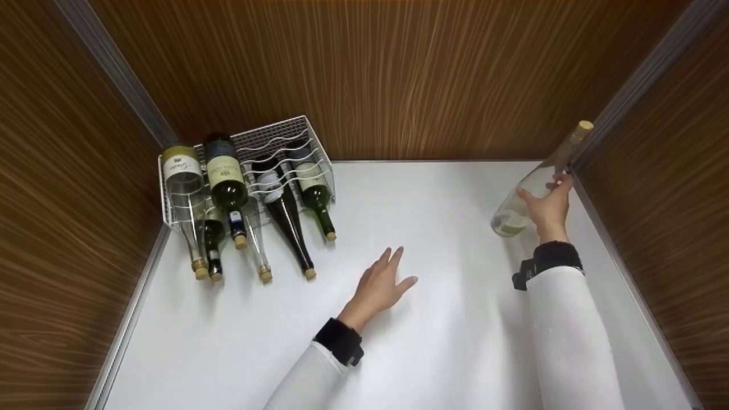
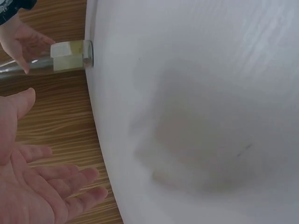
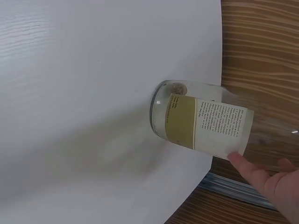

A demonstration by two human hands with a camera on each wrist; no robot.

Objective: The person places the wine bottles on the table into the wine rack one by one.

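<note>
At the right, my right hand (image 1: 549, 208) holds a corked clear glass wine bottle (image 1: 538, 182), thumb on one side and fingers on the other. The bottle stands roughly upright, cork up; whether its base touches the table, I cannot tell. Close up in the right wrist view, the bottle (image 3: 205, 121) carries a white and olive-gold label, with one fingertip on the label's edge. My left hand (image 1: 379, 287) hovers over the middle of the white table, fingers spread, holding nothing. In the left wrist view, its palm (image 2: 28, 186) and loosely extended fingers show.
A white wire rack (image 1: 319, 151) at the back left holds several corked bottles, clear and dark green, necks pointing toward me over the white tabletop (image 1: 427, 353). Wood-grain panels (image 1: 376, 74) with metal edging enclose the back and both sides.
</note>
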